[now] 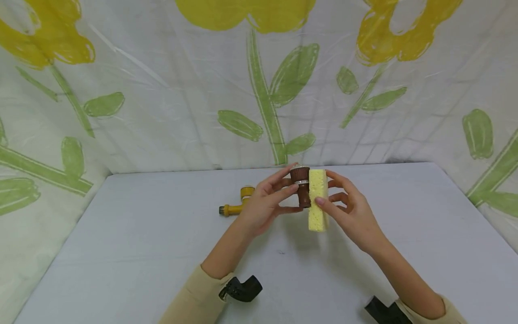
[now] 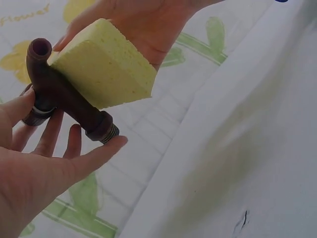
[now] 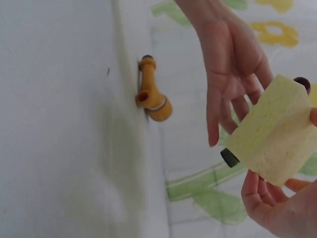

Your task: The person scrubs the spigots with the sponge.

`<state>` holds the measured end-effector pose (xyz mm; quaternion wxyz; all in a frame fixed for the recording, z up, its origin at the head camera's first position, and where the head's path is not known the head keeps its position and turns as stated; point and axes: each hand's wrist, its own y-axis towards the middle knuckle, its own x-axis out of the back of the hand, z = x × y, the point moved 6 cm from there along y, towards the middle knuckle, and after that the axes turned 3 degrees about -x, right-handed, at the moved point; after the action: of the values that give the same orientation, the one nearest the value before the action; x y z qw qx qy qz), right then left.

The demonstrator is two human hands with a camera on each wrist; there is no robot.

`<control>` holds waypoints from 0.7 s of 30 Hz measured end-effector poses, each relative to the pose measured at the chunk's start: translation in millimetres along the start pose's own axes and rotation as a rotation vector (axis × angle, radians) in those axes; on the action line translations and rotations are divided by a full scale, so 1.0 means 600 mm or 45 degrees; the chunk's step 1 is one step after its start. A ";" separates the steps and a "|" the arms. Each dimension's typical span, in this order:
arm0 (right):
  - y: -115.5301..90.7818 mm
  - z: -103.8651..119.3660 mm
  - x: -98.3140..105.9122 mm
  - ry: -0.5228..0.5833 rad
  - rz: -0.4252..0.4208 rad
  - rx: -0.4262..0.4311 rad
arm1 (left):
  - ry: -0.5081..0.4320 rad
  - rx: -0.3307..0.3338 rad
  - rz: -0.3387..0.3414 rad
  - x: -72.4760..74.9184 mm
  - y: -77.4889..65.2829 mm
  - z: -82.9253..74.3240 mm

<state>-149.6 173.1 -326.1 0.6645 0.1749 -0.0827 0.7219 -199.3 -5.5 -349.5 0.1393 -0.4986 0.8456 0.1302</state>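
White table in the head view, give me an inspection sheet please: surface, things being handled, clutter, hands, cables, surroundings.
Surface: white table, with a small dark mark on it.
Things handled: brown tap and yellow sponge, held up side by side; whether they touch cannot be told.
Clutter: yellow tap on the table, partly hidden by the left hand in the head view.
Hands: the left hand grips the brown tap; the right hand holds the yellow sponge.
Cables: nothing seen.
Surroundings: white sheet printed with yellow flowers and green stems.
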 end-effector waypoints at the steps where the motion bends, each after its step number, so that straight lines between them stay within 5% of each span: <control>1: 0.000 0.000 0.000 0.004 -0.006 0.001 | -0.006 0.007 0.012 -0.002 0.000 0.001; 7: -0.002 0.000 0.000 -0.051 -0.063 0.001 | -0.033 0.027 0.019 -0.007 -0.001 0.003; 14: -0.002 0.004 0.002 -0.209 -0.187 0.136 | -0.036 0.046 -0.076 -0.002 0.000 0.003; 21: 0.000 0.004 0.005 -0.185 -0.202 0.180 | -0.024 0.054 -0.069 -0.001 -0.001 0.001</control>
<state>-149.2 175.1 -322.5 0.6978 0.2791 -0.0653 0.6564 -198.6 -4.9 -349.6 0.1612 -0.5172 0.8329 0.1130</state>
